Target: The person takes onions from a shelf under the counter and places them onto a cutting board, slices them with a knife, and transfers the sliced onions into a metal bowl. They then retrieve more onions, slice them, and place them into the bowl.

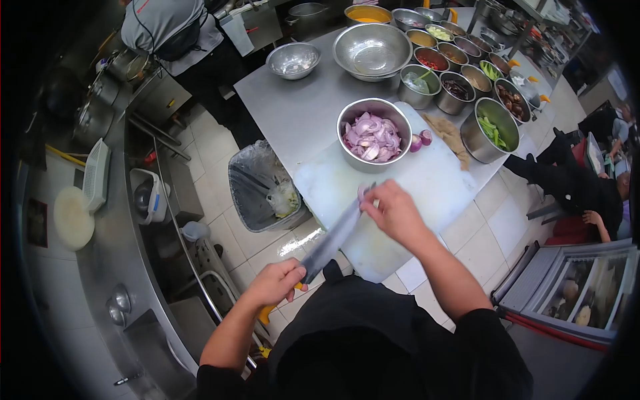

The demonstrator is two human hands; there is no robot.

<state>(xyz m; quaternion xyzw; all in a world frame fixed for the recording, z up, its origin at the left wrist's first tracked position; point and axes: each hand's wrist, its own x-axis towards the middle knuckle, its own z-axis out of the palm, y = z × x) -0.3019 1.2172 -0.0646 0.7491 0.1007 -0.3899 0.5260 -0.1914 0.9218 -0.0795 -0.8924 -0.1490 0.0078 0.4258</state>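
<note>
My left hand [273, 283] is wrapped round the yellow handle of a large knife [337, 235], whose blade points up and right over the edge of the white cutting board [427, 207]. At the blade's tip, my right hand [392, 208] is closed in a pinch on a small purple onion piece [364, 191]. Just beyond, a steel pot [375, 161] full of sliced purple onion [373, 137] stands on the board. Two small purple onions [421, 140] lie beside the pot, to its right, close to a brown cloth [448, 137].
Steel bowls [372, 50] and several containers of cut vegetables [490, 127] stand at the back of the steel table [287, 110]. A lined bin [263, 193] is left of the board. One person [170, 40] stands at upper left; others are at far right.
</note>
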